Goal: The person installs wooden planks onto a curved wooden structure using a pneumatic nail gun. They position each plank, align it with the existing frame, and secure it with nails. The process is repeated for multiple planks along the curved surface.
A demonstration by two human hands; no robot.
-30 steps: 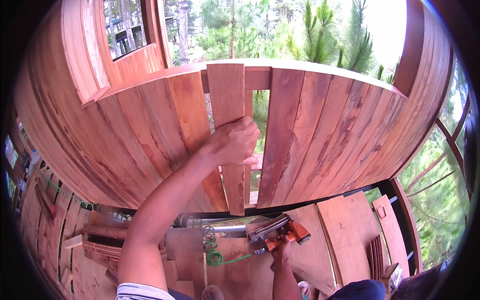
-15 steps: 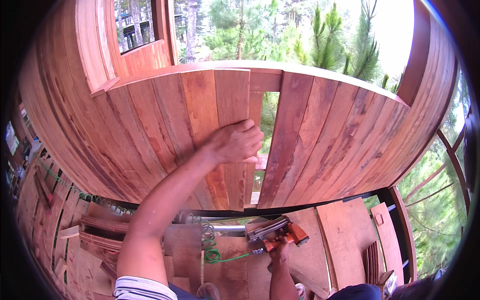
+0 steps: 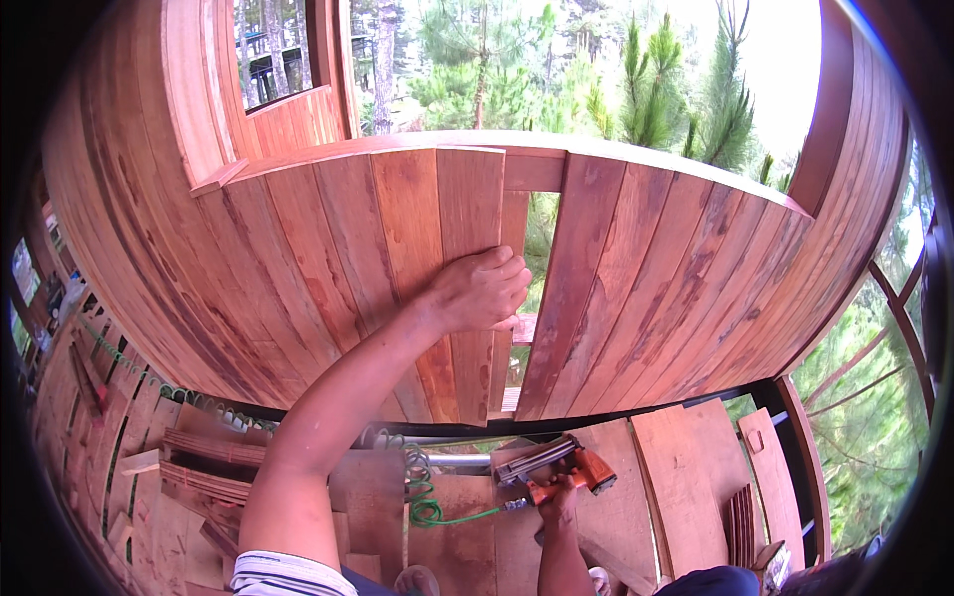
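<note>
My left hand (image 3: 484,288) is wrapped round the free edge of a vertical wooden board (image 3: 472,199) in the curved plank wall. Its fingertips are hidden at the gap (image 3: 543,233), where an upright strip of wood and trees show behind. The board stands against its left neighbour. Down over the plank floor, my right hand (image 3: 559,500) grips the handle of an orange and grey nail gun (image 3: 594,471), which points left, away from the wall. A green coiled air hose (image 3: 425,511) runs to the gun's handle end.
Fitted planks (image 3: 636,288) continue right of the gap, under a curved sill (image 3: 686,162) with trees beyond. Stacked boards (image 3: 204,482) lie on the floor at left. A smaller stack (image 3: 741,526) stands at lower right. Loose planks (image 3: 686,477) cover the floor, with gaps between some.
The whole view has shifted slightly, so the wall sits a little lower. Both hands keep their holds on the board and the nail gun.
</note>
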